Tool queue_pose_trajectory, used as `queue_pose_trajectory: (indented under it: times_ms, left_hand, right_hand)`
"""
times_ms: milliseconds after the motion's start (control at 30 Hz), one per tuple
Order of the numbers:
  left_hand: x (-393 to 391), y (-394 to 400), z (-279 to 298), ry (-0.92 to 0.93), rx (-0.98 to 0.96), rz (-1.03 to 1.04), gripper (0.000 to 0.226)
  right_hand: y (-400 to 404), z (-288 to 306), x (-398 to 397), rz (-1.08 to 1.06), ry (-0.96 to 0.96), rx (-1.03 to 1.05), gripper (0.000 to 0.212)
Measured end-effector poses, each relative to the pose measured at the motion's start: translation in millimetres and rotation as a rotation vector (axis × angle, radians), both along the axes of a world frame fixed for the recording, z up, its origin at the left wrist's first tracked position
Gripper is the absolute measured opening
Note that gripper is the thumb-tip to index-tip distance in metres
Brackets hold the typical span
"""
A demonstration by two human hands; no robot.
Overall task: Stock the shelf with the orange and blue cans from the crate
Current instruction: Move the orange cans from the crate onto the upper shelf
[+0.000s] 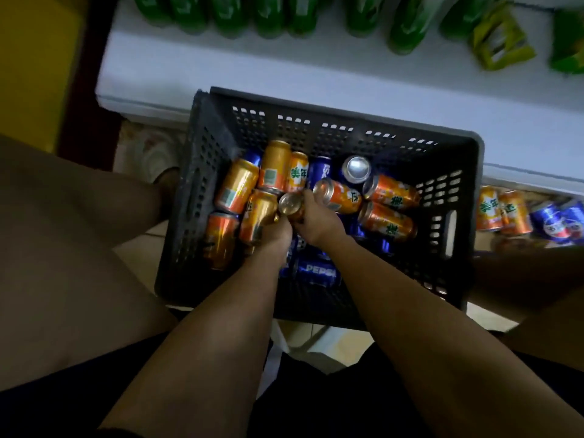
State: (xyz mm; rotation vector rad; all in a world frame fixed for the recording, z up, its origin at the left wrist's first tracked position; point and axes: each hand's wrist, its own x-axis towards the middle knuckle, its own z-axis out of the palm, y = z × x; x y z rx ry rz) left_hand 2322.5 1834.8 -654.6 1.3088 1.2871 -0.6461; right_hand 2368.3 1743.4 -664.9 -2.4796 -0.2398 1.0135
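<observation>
Judging by the crate [319, 128], we are early: most cans lie around our hands, few shelved beyond our right. Our left hand [278, 230] grasps an orange can [260, 213]; our right hand [316, 218] grasps another can [290, 204].

Your left hand [278, 230] grips an orange drink can [257, 218] inside the black perforated plastic crate [347, 128], and your right hand [317, 216] closes round another orange can [292, 205] just beside it. Loose orange and blue cans, one reading PEPSI [317, 271], lie around your hands. Beyond the crate runs a white shelf [316, 74] carrying green bottles [271, 14]; orange and blue cans [531, 216] stand below at right.
</observation>
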Motion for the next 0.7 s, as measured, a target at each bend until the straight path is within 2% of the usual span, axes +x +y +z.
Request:
queue_pose_trajectory:
  times_ms: [100,233,300,467,567,700]
  left_hand:
    - [9.1,2.7,-14.4,0.052,-0.032,0.013,0.053]
    - [13.0,-0.5,-23.9,0.062,-0.141,-0.014,0.045]
    - [10.5,-1.5,-31.5,0.068,-0.183,0.024,0.045]
    - [11.5,-2.7,-32.9,0.076,-0.126,0.039,0.051]
    - [10.6,0.2,-26.6,0.025,-0.109,0.028,0.05]
    - [12.4,4.5,-15.6,-0.01,-0.034,-0.055,0.054]
  right_hand:
    - [9.2,-19.7,9.7,0.055,0.029,-0.059,0.078]
    - [12.3,-34.0,17.8,0.112,-0.061,-0.113,0.065]
    - [11.0,-36.2,16.5,0.103,-0.098,-0.098,0.068]
    - [6.0,-32.2,14.2,0.057,-0.092,-0.089,0.08]
    - [0.2,-19.5,16.3,0.024,-0.067,-0.027,0.079]
    - [-11.0,8.1,21.9,-0.006,-0.132,0.059,0.078]
